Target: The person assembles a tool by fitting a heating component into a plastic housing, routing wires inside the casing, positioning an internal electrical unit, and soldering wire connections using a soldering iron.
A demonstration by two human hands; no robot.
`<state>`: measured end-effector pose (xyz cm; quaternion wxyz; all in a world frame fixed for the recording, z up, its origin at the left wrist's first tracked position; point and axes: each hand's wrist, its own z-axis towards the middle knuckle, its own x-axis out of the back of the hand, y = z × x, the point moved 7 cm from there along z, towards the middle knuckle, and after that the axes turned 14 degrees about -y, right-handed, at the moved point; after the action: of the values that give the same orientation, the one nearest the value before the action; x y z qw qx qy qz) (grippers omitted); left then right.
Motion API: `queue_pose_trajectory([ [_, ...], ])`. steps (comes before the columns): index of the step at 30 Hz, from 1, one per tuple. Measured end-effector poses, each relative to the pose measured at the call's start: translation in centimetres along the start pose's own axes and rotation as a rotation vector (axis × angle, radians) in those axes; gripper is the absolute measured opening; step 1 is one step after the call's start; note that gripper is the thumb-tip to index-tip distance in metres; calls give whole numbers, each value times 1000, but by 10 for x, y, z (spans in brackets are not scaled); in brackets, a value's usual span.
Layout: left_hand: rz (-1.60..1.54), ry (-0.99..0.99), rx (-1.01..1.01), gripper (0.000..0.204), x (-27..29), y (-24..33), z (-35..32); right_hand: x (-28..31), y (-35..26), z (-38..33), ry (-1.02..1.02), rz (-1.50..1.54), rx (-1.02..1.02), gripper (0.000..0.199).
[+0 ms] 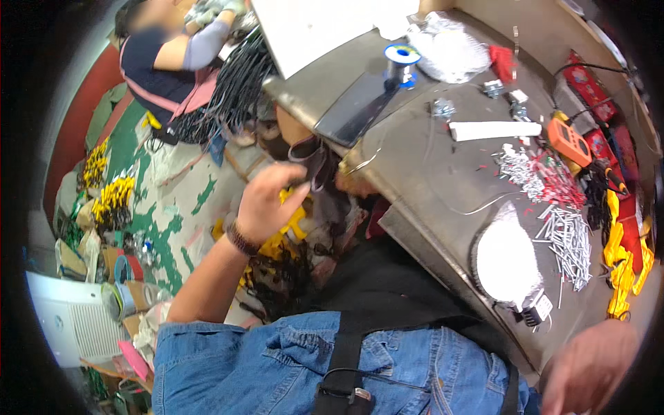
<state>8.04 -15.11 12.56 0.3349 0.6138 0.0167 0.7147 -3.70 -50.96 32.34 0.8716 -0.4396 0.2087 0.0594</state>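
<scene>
One limp dark brown leather-like strap (312, 160) hangs off the grey metal workbench (429, 173) edge, pinched by our left hand (266, 204); we judge it light, floppy, best gripped near its end; right hand (588, 370) blurred, grip unreadable.

A grey metal workbench (429, 173) tilts across the view. On it lie a solder spool (401, 62), loose metal pins (570, 238) and an orange meter (568, 142)
</scene>
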Motion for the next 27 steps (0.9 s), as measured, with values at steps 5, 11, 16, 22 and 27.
queue_pose_trajectory([
  [5,281,166,63,67,-6,20,136,11,-11,-67,241,-571,-103,25],
  [11,307,-112,156,70,-11,4,153,22,-47,-248,1177,-1124,-519,20],
  [16,373,-120,223,57,2,-59,182,34,-94,-355,1527,-1276,-739,27],
  [22,174,138,-193,45,-13,78,185,123,-148,-406,1487,-2096,-1316,24],
  [27,-217,-472,-897,49,-104,354,127,193,-164,-416,1646,-2189,-1683,30],
])
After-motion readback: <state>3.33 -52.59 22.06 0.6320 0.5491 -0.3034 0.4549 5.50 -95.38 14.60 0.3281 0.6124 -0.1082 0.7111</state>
